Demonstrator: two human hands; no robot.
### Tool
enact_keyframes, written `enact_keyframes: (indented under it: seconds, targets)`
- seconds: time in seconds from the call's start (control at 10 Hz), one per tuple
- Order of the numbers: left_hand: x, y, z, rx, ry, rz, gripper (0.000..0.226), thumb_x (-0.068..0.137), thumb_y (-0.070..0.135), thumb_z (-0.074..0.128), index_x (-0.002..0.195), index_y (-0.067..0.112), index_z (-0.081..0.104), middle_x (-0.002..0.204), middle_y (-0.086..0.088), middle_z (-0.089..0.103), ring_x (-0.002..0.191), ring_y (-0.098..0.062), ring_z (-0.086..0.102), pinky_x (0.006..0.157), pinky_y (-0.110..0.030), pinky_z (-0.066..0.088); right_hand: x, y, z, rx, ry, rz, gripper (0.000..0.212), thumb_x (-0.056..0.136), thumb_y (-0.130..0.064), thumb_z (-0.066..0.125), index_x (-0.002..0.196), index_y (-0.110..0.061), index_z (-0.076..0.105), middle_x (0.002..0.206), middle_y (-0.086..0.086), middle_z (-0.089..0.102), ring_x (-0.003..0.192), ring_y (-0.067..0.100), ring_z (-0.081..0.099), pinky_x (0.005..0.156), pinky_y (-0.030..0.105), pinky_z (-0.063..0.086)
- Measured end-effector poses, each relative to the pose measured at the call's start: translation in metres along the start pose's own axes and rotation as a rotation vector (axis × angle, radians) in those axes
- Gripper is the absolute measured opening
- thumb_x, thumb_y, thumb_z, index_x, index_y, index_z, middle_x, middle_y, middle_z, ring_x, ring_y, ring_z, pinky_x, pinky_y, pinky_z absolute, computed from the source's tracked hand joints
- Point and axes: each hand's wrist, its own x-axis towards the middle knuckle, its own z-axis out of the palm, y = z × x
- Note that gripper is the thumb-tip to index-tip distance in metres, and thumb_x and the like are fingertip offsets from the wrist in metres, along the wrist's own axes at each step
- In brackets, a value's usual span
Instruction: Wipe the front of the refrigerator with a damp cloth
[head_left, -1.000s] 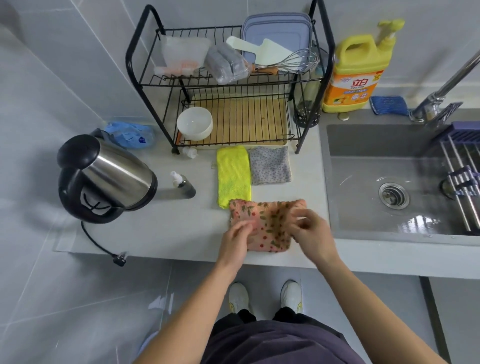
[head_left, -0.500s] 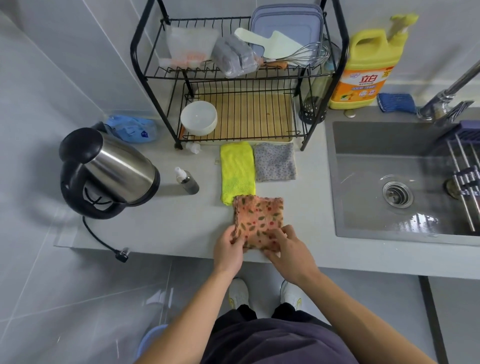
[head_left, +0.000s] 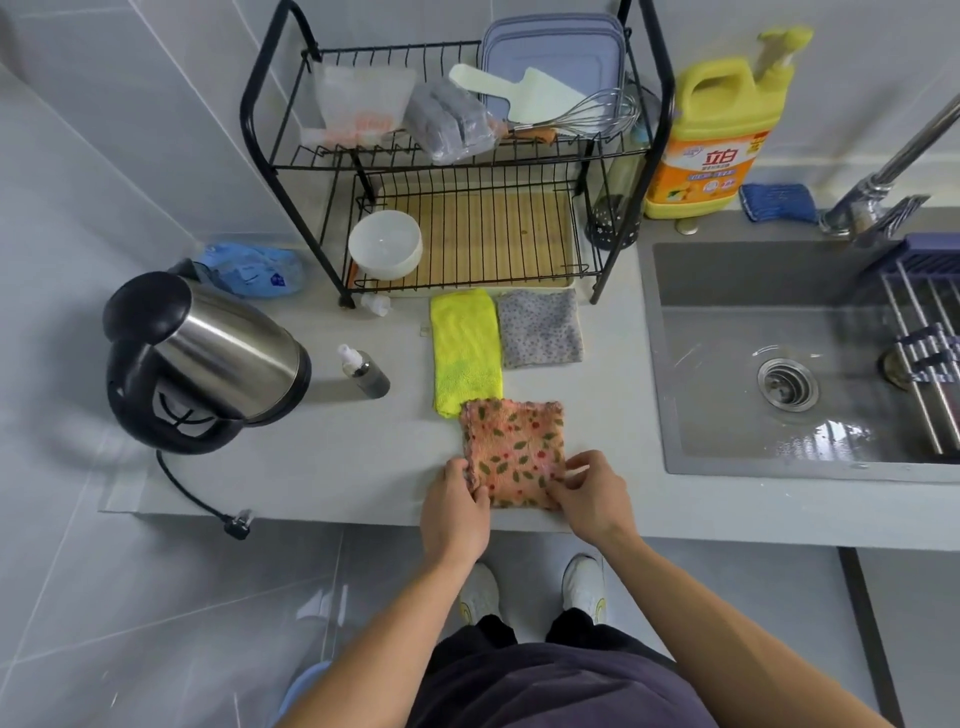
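My left hand (head_left: 457, 512) has its fingers curled over the near left corner of the folded floral cloth (head_left: 514, 447), pinching it. My right hand (head_left: 589, 496) pinches the near right edge between thumb and fingertips. The cloth lies flat at the front of the counter (head_left: 363, 457), its far left corner touching the yellow cloth (head_left: 465, 353). To lift it well, I judge I should raise both corners together so the fold holds, and go straight up so the yellow one isn't dragged along. I cannot tell whether it is damp; the sink (head_left: 717, 395) and tap (head_left: 883, 176) lie farther off on my right for wetting. The refrigerator is not in view.
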Motion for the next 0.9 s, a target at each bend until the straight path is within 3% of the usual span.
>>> enact_keyframes:
  seconds: [0.1,0.2,0.3,0.4,0.5,0.6,0.8,0.9]
  targets:
    - [-0.004,0.011,0.010,-0.021,-0.058,0.079,0.035,0.103,0.025,0.066,0.136,0.019,0.056,0.119,0.000,0.065,0.106,-0.022,0.064,0.086,-0.034,0.052,0.001,0.012,-0.015,-0.033,0.083,0.018,0.025,0.097,-0.017,0.069,0.118,-0.015,0.057,0.088,-0.001,0.069,0.079,0.020,0.067,0.071,0.038,0.057]
    - [-0.010,0.022,0.019,0.015,0.006,0.188,0.050,0.098,0.019,0.070,0.144,0.020,0.049,0.135,0.000,0.052,0.119,-0.024,0.060,0.092,-0.040,0.055,-0.003,0.028,-0.025,-0.158,0.170,-0.076,0.036,0.099,-0.019,0.067,0.132,-0.013,0.054,0.117,0.007,0.065,0.096,0.026,0.064,0.081,0.041,0.055]
    - [-0.011,0.023,0.028,0.203,0.014,0.491,0.066,0.095,0.009,0.067,0.156,0.020,0.043,0.160,0.000,0.035,0.145,-0.023,0.041,0.114,-0.041,0.045,-0.007,0.036,-0.027,-0.383,0.232,-0.401,0.048,0.100,-0.023,0.067,0.145,-0.012,0.054,0.140,0.008,0.054,0.123,0.031,0.055,0.093,0.040,0.048]
    - [-0.002,0.023,0.035,0.412,-0.104,0.628,0.075,0.104,0.015,0.053,0.169,0.020,0.017,0.177,0.000,0.002,0.164,-0.019,-0.002,0.133,-0.037,0.005,0.000,0.037,-0.026,-0.686,0.058,-0.537,0.066,0.105,-0.039,0.057,0.164,-0.019,0.034,0.169,0.005,0.030,0.155,0.028,0.029,0.122,0.041,0.026]
    - [0.015,0.033,0.036,0.533,-0.098,0.623,0.072,0.107,0.023,0.045,0.170,0.021,0.009,0.178,-0.002,-0.006,0.164,-0.020,-0.008,0.131,-0.040,-0.013,0.016,0.033,-0.030,-0.794,0.013,-0.523,0.068,0.110,-0.046,0.042,0.169,-0.022,0.017,0.177,0.001,0.008,0.163,0.021,0.009,0.130,0.039,0.010]
    - [0.031,0.049,0.033,0.592,-0.084,0.583,0.072,0.108,0.027,0.042,0.170,0.022,0.006,0.177,-0.005,-0.008,0.164,-0.023,-0.008,0.131,-0.044,-0.014,0.036,0.017,-0.041,-0.815,-0.003,-0.515,0.066,0.112,-0.047,0.037,0.169,-0.026,0.012,0.177,-0.001,0.002,0.164,0.020,0.001,0.131,0.042,0.006]
    - [0.044,0.058,0.033,0.555,-0.057,0.607,0.073,0.110,0.025,0.041,0.169,0.018,-0.001,0.175,-0.006,-0.015,0.163,-0.024,-0.013,0.132,-0.039,-0.012,0.049,0.005,-0.044,-0.760,0.023,-0.545,0.068,0.112,-0.049,0.035,0.169,-0.027,0.005,0.177,-0.003,0.000,0.164,0.019,0.000,0.131,0.039,0.007]
    - [0.023,0.036,0.030,0.356,0.028,0.735,0.065,0.109,0.022,0.042,0.168,0.013,0.016,0.176,-0.002,0.002,0.164,-0.022,0.005,0.133,-0.035,0.003,0.020,0.026,-0.052,-0.579,0.083,-0.624,0.067,0.112,-0.044,0.043,0.168,-0.023,0.014,0.175,-0.004,0.013,0.162,0.015,0.013,0.131,0.032,0.012]
